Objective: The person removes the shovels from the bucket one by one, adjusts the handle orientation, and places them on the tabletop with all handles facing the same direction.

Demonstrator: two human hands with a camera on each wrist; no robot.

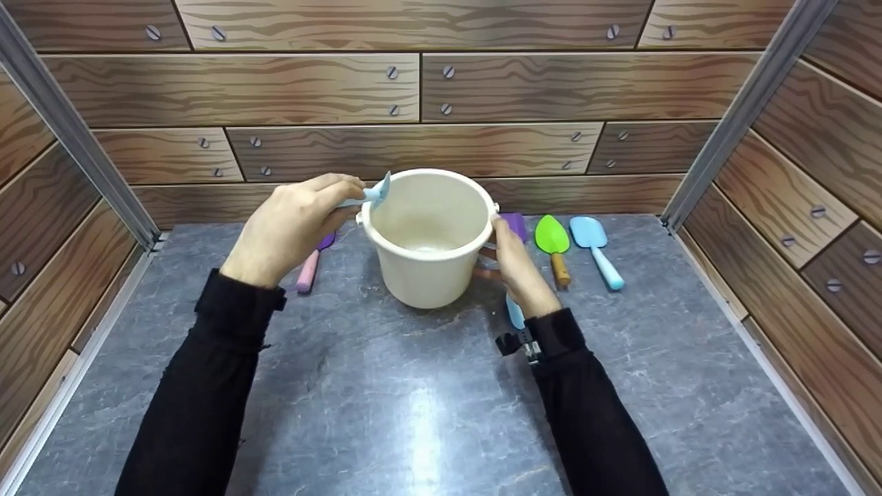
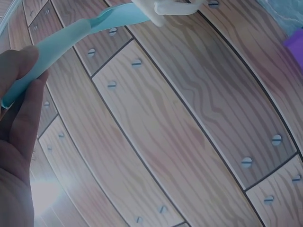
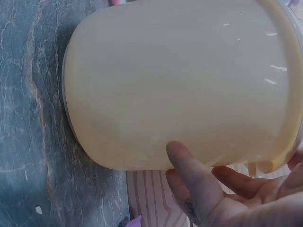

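Observation:
My left hand (image 1: 296, 217) pinches the handle of a light blue toy shovel (image 2: 61, 42). The shovel's blade overlaps the left rim of a cream bucket (image 1: 427, 275), which stands upright on the grey table (image 1: 358, 413). At the bucket's right side is my right hand (image 1: 520, 265), its thumb up by the rim and its fingers against the outer wall. From the right wrist, one fingertip (image 3: 177, 149) shows on the bucket's wall. Inside, the visible part of the bucket holds nothing.
Left of the bucket lies a purple shovel with a pink handle (image 1: 309, 270). On the right lie a green shovel (image 1: 552, 235), a blue shovel (image 1: 590, 233) and a partly hidden purple piece (image 1: 514, 224). Another blue piece (image 1: 515, 313) shows beside the right wrist. Wood-patterned walls enclose the table.

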